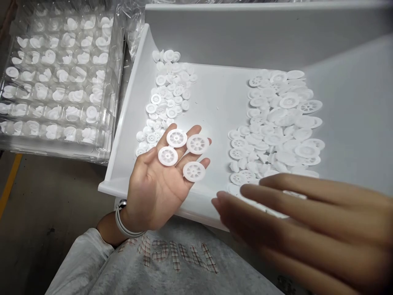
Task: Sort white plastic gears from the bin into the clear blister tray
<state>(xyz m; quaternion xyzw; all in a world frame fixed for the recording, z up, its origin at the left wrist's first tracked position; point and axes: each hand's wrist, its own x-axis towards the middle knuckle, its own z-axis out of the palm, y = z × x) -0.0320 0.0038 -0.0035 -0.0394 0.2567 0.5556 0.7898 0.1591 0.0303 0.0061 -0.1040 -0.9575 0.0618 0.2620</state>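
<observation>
My left hand (159, 184) is palm up, fingers spread, over the front left part of a light grey tray (211, 94). Several white spoked plastic wheels (194, 171) lie flat on its palm and fingers, two a bit larger than the others. Close to the camera at lower right, my right hand (307, 225) stretches its fingers leftward with nothing seen in it. It covers the near end of a pile of larger white wheels (285, 119) in the tray. Smaller white wheels (168, 90) lie heaped along the tray's left side, behind my left hand.
On the left stands a clear plastic compartment tray (61, 149) with white parts (59, 94) in its pockets. Crumpled clear plastic film (132, 24) lies behind it. The grey tray has raised walls at the back and left. A yellow line (10, 180) crosses the floor.
</observation>
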